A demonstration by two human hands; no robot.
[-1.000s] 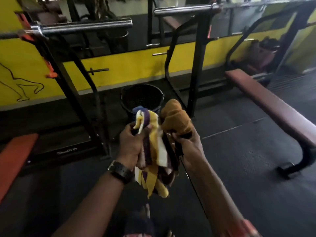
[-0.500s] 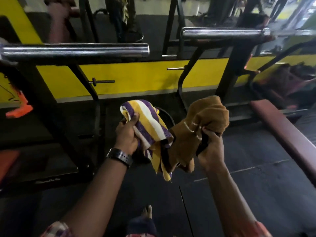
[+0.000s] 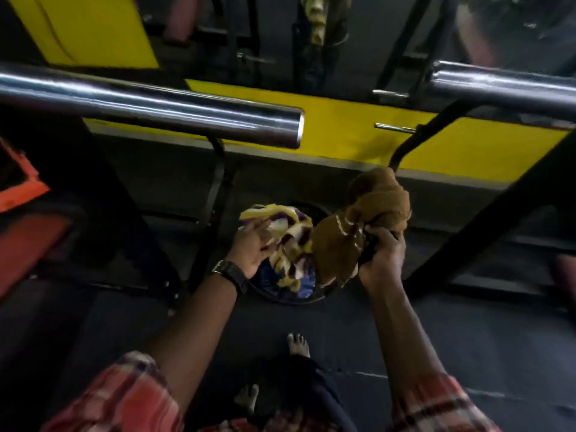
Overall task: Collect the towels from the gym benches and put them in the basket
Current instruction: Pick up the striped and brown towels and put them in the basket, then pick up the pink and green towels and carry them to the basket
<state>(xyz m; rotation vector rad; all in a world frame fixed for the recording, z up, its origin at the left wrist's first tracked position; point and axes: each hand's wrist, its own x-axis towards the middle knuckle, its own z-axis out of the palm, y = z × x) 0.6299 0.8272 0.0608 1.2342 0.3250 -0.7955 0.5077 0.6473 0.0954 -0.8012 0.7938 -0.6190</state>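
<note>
Both hands are now reaching lower and farther forward than half a second ago, bringing the towels down over the black basket (image 3: 282, 300) sitting on the floor beyond the left barbell (image 3: 156, 110). The left hand (image 3: 249, 249) is resting with fingers stretched out on the striped yellow-and-purple towel (image 3: 290, 241), which is bunching over the basket's mouth. The right hand (image 3: 381, 258) is clenching the brown towel (image 3: 336, 244) just to the right, its lower end hanging over the basket's right rim.

The striped towel (image 3: 288, 233) is coloured yellow, purple and white; the brown towel (image 3: 374, 213) is marked with pale lines; the basket (image 3: 291, 300) is black; the sleeve (image 3: 124, 397) is checked red.
</note>
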